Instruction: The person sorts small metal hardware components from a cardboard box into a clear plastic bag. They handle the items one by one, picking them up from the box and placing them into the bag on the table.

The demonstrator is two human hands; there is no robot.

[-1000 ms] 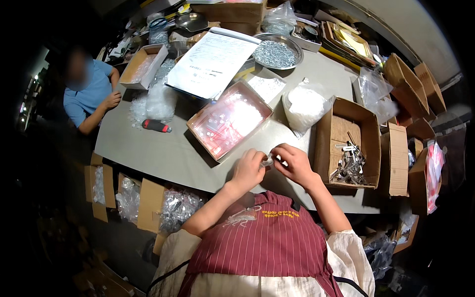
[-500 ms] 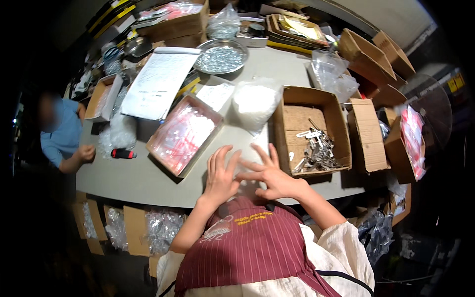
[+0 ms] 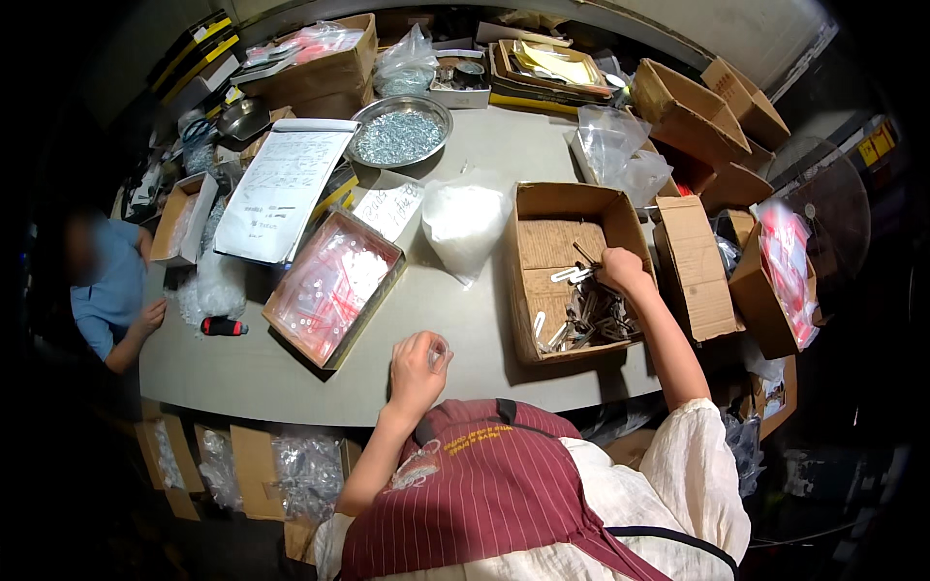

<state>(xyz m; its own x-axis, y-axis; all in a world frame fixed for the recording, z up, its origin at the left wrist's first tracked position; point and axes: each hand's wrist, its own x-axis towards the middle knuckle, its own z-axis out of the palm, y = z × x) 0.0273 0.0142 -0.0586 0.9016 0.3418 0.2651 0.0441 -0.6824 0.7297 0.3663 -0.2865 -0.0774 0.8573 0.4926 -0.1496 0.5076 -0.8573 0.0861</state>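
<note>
My left hand (image 3: 417,372) is closed round a small clear plastic bag (image 3: 439,354), just above the near part of the table. Over to the right, my right hand (image 3: 625,270) reaches into an open cardboard box (image 3: 542,232). Its fingers are bent together at a heap of loose metal pieces (image 3: 601,315), some shiny and elongated. Whatever is between those fingertips is hidden. Left of the box stands a bag of white material (image 3: 463,228). A shallow box (image 3: 281,329) of red-marked clear bags with small white pieces lies beyond my left hand.
A metal bowl (image 3: 402,134) of small shiny parts and a clipboard with papers (image 3: 286,189) sit farther back. At the left lies a red-and-black tool (image 3: 224,327) near another person (image 3: 108,276). Cardboard boxes (image 3: 699,266) crowd the right side.
My hands, close together before, have parted. The right one has moved right into the cardboard box; the left stays near the front edge with the small bag. The view has shifted slightly.
</note>
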